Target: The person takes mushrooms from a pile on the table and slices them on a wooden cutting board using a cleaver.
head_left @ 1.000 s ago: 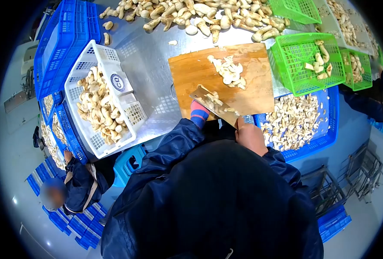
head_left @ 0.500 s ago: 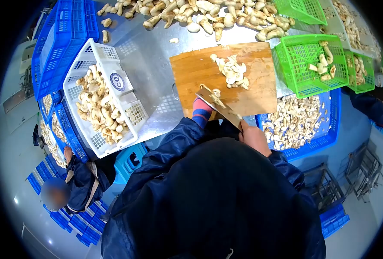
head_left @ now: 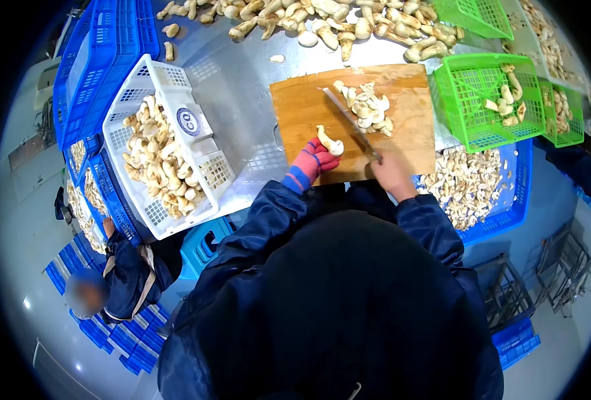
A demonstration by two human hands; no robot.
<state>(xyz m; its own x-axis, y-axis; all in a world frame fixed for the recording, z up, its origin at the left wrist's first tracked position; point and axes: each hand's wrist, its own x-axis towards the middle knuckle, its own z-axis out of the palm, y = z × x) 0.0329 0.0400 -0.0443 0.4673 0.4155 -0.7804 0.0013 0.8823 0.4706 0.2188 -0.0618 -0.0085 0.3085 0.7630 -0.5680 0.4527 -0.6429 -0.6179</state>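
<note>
My left hand (head_left: pixel 314 162), in a pink and blue striped glove, grips a curved mushroom (head_left: pixel 330 141) over the lower left part of the wooden cutting board (head_left: pixel 295 100). Bare, my right hand (head_left: pixel 393 175) is closed round the handle of a cleaver (head_left: pixel 350 119) at the board's lower edge. The blade points up and to the left, seen nearly edge-on, beside a pile of pale mushroom slices (head_left: pixel 370 110). The mushroom in my left hand is apart from the blade.
Whole mushrooms (head_left: pixel 325 30) lie at the table's back. A white crate (head_left: pixel 205 143) of mushrooms stands left, a green basket (head_left: pixel 465 127) right, and a blue crate (head_left: pixel 523 193) of cut pieces below it. Another person (head_left: pixel 132 273) is at lower left.
The cleaver has moved up and away from my left hand to the slice pile, its blade turned more upright. My left hand has turned, and the mushroom in it now shows clearly.
</note>
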